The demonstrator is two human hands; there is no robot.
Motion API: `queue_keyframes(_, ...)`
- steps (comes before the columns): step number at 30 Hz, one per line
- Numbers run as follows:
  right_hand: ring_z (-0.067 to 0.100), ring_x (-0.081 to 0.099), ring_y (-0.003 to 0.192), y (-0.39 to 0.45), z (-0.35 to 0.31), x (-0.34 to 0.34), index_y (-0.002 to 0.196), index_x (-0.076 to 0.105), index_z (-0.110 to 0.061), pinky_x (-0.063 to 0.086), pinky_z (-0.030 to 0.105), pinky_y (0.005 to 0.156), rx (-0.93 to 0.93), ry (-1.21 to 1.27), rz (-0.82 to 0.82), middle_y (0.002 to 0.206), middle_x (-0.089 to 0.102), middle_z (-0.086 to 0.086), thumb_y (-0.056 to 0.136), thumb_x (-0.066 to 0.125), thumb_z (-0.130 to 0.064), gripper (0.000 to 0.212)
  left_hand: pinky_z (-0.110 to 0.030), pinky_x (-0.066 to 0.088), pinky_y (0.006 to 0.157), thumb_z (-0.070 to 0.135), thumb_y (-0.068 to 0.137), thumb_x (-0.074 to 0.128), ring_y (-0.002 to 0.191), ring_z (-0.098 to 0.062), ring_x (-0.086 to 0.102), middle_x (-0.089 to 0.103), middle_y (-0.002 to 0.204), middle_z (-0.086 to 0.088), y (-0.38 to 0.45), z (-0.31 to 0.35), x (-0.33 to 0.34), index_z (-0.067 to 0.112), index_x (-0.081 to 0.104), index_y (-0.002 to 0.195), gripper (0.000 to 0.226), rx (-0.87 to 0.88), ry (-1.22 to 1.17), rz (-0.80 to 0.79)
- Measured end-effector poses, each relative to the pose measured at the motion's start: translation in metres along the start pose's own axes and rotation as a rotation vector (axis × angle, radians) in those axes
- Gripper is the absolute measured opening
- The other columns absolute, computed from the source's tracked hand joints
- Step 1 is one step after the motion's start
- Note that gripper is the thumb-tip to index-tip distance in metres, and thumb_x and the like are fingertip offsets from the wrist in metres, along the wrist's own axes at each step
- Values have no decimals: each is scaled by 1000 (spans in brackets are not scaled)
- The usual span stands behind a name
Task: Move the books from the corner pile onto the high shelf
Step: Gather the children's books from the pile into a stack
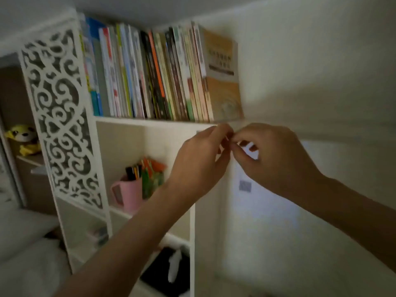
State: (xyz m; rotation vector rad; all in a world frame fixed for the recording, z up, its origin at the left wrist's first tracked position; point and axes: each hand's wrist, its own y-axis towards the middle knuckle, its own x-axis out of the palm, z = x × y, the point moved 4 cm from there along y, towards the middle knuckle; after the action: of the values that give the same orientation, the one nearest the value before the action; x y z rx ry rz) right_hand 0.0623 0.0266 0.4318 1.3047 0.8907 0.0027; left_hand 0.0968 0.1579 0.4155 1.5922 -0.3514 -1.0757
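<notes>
Starting at the far left of the white bookcase [100,166], a yellow plush toy [22,138] sat on a brown shelf beyond the bookcase's carved scrollwork side panel [57,116]. Right of that panel, the books [150,73] stood upright in a packed row on the high shelf [154,121], spines outward, filling it from the panel across to the wall; the last one at the right end showed its tan and orange cover and leaned slightly. Below the high shelf, in the bookcase's middle compartment, a pink pen holder [128,195] held dark and orange pens, with a green and orange item just beside it. Lower still, a dark box [165,273] with something white in it sat in the bottom compartment.

Further right, just under the high shelf's front edge, the left hand [199,163] was raised with its fingers curled, thumb and fingertips drawn together. The right hand [276,159] met it from the other side, its fingers also curled and its thumb and forefinger pinched at the same spot, so the two sets of fingertips touched. They seemed to pinch something very small between them (the blur hid what it was). Neither hand touched any book. Right of the hands was the pale wall [321,71], carrying a small grey square mark [245,186] below the right hand.
</notes>
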Motion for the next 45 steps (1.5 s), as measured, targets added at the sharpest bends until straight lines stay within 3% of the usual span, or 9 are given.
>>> queue_keyframes(5, 7, 60, 62, -219, 72, 45, 90, 76, -20, 48, 19, 65, 499, 32, -468, 89, 73, -3, 83, 71, -17, 10, -33, 51, 79, 26, 87, 64, 80, -13, 62, 66, 92, 8, -155, 42, 129, 20, 61, 104, 18, -227, -200, -678)
queue_keyframes(11, 19, 63, 97, -472, 126, 82, 108, 70, -20, 45, 33, 92, 1177, 27, -889, 111, 68, 5, 94, 56, -22, 19, -27, 39, 97, 26, 87, 67, 126, -25, 46, 43, 139, -12, -359, 50, 262, 12, 42, 138, 58, -723, -341, -1356)
queue_keyframes(15, 18, 62, 87, -531, 136, 106, 93, 64, -32, 40, 45, 103, 1321, 41, -892, 88, 66, -2, 96, 55, -20, 15, -30, 47, 89, 33, 83, 71, 123, -25, 50, 46, 135, -4, -406, 45, 318, 11, 35, 139, 71, -1098, -502, -1311)
queue_keyframes(20, 22, 53, 123, -555, 162, 163, 136, 50, -17, 45, 33, 100, 1390, 57, -807, 134, 56, 5, 92, 62, -33, 48, -49, 51, 93, 68, 57, 69, 122, -32, 52, 54, 131, -13, -462, 37, 405, 9, 42, 137, 103, -1321, -535, -1096)
queue_keyframes(25, 23, 18, 145, -564, 166, 213, 148, 30, -29, 27, 44, 108, 1274, -123, -929, 148, 39, -7, 95, 48, -47, 59, -39, 50, 87, 23, 77, 79, 117, -34, 55, 53, 131, -19, -447, 48, 421, -1, 36, 138, 78, -1540, -447, -888)
queue_keyframes(33, 25, 37, 136, -561, 162, 229, 138, 45, -27, 31, 51, 109, 1448, -48, -666, 137, 52, -2, 92, 48, -42, 48, -34, 55, 75, 16, 96, 54, 109, -30, 60, 56, 126, -9, -396, 60, 415, 8, 31, 142, 53, -1187, -483, -786)
queue_keyframes(37, 8, 55, 92, -569, 180, 169, 134, 50, -21, 45, 9, 78, 1653, 47, -248, 115, 54, -3, 101, 44, -19, 33, -29, 53, 74, 17, 93, 59, 102, -18, 59, 56, 114, 6, -343, 80, 407, 19, 40, 132, 43, -1191, -737, -719)
queue_keyframes(41, 20, 59, 82, -609, 197, 97, 119, 56, -13, 55, 26, 76, 2022, 129, 112, 113, 62, 12, 105, 35, -22, 28, -40, 59, 75, 28, 87, 67, 96, -18, 65, 65, 111, 5, -335, 120, 443, 23, 51, 125, 41, -1263, -922, -920)
queue_keyframes(45, 41, 66, 81, -631, 198, 95, 115, 53, -6, 56, 56, 71, 2129, 141, -111, 98, 66, 25, 93, 42, -56, 56, -28, 49, 84, 21, 90, 65, 109, -22, 57, 58, 125, -8, -375, 159, 490, 13, 48, 132, 45, -1081, -741, -1171)
